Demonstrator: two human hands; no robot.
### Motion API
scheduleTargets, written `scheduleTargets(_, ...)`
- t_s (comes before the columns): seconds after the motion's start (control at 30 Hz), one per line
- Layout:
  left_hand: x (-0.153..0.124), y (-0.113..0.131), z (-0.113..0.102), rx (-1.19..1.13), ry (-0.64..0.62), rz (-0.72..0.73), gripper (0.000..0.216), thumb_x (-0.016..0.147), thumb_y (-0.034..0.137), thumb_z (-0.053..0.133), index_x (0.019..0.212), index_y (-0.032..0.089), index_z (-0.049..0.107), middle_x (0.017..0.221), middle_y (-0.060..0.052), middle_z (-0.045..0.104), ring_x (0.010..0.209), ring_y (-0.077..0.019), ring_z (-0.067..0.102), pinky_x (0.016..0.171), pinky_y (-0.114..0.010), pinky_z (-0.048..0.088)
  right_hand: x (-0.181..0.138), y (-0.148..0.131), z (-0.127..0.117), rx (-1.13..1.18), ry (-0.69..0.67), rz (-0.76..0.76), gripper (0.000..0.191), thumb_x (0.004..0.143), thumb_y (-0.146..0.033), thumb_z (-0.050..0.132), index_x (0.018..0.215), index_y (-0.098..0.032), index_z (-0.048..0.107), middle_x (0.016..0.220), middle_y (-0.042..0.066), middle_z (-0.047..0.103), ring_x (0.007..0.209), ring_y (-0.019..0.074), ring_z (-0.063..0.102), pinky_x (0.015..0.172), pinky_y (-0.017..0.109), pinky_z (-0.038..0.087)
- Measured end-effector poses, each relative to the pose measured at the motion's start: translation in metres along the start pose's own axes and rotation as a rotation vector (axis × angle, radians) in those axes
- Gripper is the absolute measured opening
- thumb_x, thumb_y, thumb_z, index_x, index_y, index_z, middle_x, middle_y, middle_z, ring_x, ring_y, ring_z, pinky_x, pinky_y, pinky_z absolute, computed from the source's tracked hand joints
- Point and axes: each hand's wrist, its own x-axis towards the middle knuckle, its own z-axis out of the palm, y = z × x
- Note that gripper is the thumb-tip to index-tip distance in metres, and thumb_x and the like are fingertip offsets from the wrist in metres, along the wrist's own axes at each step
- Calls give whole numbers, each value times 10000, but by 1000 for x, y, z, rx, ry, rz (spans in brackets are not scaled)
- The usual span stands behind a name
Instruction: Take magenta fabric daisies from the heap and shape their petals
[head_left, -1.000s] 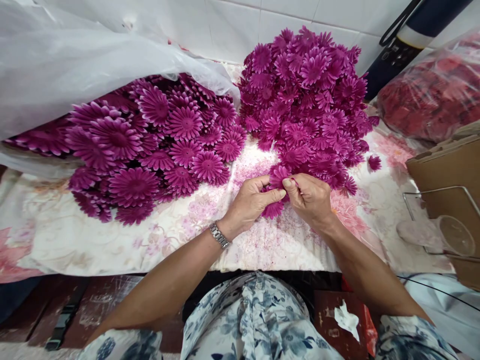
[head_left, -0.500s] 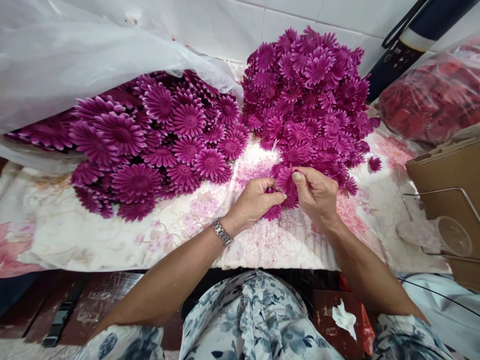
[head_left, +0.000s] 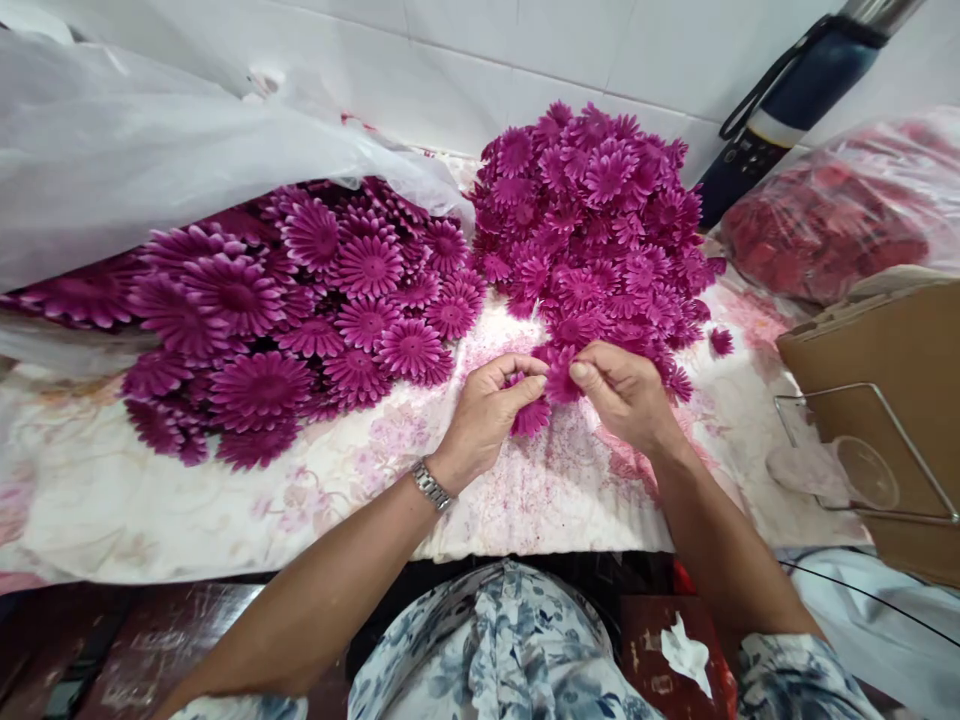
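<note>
My left hand (head_left: pixel 491 408), with a metal watch at the wrist, is closed in a pinch at the edge of purple artificial flower petals (head_left: pixel 531 416); fingers partly hide them. Beside it, my right hand (head_left: pixel 624 395) pinches a purple artificial flower layer (head_left: pixel 562 376) between thumb and forefinger. The two hands are close together, low over the cloth. Just behind them rises a tall heap of small purple flowers (head_left: pixel 600 230). Larger purple flower pieces (head_left: pixel 315 310) spill from a white plastic bag (head_left: pixel 187 130) on the left.
A floral cloth (head_left: pixel 360 510) covers the table. On the right are a dark blue cylinder (head_left: pixel 802 100) with a strap, a clear bag of red pieces (head_left: pixel 832 215), a cardboard box (head_left: pixel 885 360) and a wire frame with a clear plastic cup (head_left: pixel 866 472). One loose flower (head_left: pixel 721 342) lies beside the heap.
The camera view has shifted, so the scene sits a little lower and further left. My hands have drawn slightly apart, and the flower layer between them has turned a little.
</note>
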Motion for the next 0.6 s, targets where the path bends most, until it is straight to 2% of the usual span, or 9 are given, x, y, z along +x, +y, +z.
scheduleTargets(0.07,0,1,0,-35,33,-29,210,597,232,749,757,145,644,692,20,587,570,-59,508,522,-194,394,8,2,-11,-37,171,14,269,891,-364,500,706,-189,587,609,-15,527,539,92,468,497,236,373)
scheduleTargets(0.13,1,2,1,-60,58,-68,225,600,257,760,755,144,643,671,29,571,532,-47,487,484,-186,377,19,6,-30,-184,289,20,211,894,-355,491,843,-203,628,692,2,607,590,107,526,549,247,425)
scheduleTargets(0.23,0,6,3,-73,84,-135,221,648,285,722,799,149,637,681,29,563,506,-47,474,435,-183,362,32,17,-57,-550,312,41,234,853,-321,547,1041,-211,634,895,50,679,766,167,609,729,325,487)
scheduleTargets(0.33,-2,9,4,-64,87,-176,187,682,207,630,864,169,610,695,24,572,502,-67,495,417,-188,370,28,25,-73,-737,346,26,243,858,-314,526,1034,-198,647,1017,87,679,948,220,615,857,389,475)
scheduleTargets(0.47,-3,9,6,-7,52,-149,342,608,64,597,930,177,569,683,29,582,518,-72,522,454,-174,392,-8,25,-85,-805,424,-23,236,895,-307,465,945,-186,661,958,86,693,920,198,624,849,347,475)
scheduleTargets(0.6,-2,6,6,13,49,-81,373,591,61,668,937,169,580,763,23,621,555,-64,538,482,-170,408,-67,24,-106,-1008,432,66,203,879,-300,499,888,-196,673,893,70,708,871,202,616,844,354,456)
